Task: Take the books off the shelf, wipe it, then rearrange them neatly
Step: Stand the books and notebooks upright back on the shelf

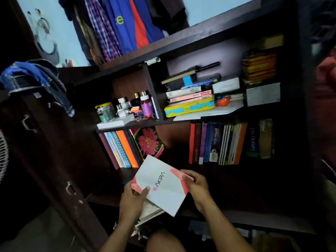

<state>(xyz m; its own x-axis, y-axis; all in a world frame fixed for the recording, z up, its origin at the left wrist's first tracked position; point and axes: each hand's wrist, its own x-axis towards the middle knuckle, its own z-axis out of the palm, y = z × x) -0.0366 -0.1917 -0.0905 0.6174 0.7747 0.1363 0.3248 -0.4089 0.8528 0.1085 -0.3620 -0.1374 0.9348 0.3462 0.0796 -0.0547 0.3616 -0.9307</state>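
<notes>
White and pink, the AKIRA booklet (pixel 163 182) sits between my two hands in front of the lower shelf (pixel 236 171). My left hand (pixel 133 199) pinches its lower left corner, thumb curled over the cover, fingers hidden beneath. My right hand (pixel 197 186) grips the right edge, fingers bent round it. Under the booklet a stack of books (pixel 151 211) rests against my left palm.

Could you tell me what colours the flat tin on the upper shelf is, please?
The tin is yellow with light blue patches, seen in the head view.
</notes>
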